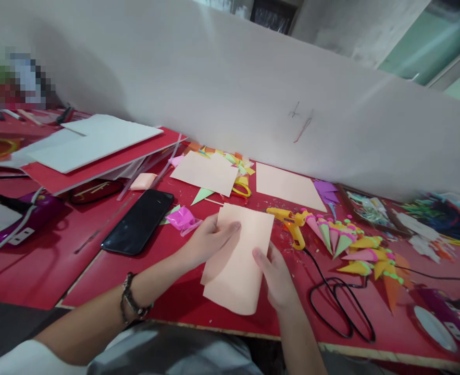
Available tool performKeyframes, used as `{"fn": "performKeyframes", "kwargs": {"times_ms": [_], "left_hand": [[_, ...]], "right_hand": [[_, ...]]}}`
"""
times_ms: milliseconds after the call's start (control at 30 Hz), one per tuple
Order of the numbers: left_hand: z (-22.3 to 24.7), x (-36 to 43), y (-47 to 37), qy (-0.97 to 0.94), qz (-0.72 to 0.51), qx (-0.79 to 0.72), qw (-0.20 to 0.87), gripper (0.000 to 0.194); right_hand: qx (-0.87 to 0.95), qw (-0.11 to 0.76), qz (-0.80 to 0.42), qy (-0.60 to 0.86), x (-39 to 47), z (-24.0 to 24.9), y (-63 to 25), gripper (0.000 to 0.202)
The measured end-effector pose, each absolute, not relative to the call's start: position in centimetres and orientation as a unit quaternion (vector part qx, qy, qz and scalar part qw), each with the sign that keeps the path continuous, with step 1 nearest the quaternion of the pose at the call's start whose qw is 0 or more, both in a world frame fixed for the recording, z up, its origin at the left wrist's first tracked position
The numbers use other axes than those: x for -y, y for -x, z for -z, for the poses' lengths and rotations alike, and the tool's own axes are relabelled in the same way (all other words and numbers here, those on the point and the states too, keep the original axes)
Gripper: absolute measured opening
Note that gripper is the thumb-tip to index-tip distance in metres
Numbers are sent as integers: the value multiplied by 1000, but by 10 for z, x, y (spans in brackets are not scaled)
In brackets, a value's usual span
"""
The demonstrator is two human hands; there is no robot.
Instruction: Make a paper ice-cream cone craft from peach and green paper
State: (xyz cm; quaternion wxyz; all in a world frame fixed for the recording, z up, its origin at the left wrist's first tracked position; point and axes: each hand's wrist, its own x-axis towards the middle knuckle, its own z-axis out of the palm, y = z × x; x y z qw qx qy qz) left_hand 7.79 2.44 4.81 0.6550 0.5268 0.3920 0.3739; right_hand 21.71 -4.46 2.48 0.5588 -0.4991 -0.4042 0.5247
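Observation:
Between my two hands is a folded sheet of pale peach paper point(239, 265), held over the front of the red table. My left hand point(210, 239) grips its left side, thumb flat on the front face and fingers hidden behind. On the right edge, my right hand point(276, 276) pinches the paper with its thumb in front. The layers are slightly offset along the left side, and the lower end curves. Just to the right of the paper lies a yellow hot glue gun point(290, 224). A pink plastic packet point(183, 220) is near my left hand.
A black phone point(138, 221) lies at left. Behind are peach sheets point(288, 185), yellow-handled scissors point(242, 189) and paper scraps. Colourful paper cones point(343, 234) and a looped black cord point(341, 307) occupy the right. White boards point(104, 140) are stacked at back left, before a white partition point(214, 78).

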Motion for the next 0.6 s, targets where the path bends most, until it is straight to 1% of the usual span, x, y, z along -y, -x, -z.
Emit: {"fn": "performKeyframes", "kwargs": {"times_ms": [67,167,333,600], "left_hand": [[-50,-24,-79,-531,-376,-388,652,23],[-51,-25,-78,-532,-376,-380,658,22],[-51,-24,-75,-526,-370,-352,680,23],[-52,-22,-74,-543,-355,-357,672,27]], "right_hand": [[363,566,-523,524,44,-27,-214,36],[332,585,-505,541,43,-26,-211,28],[325,610,-487,533,43,-25,-209,28],[314,603,-517,520,49,-31,-209,24]]}}
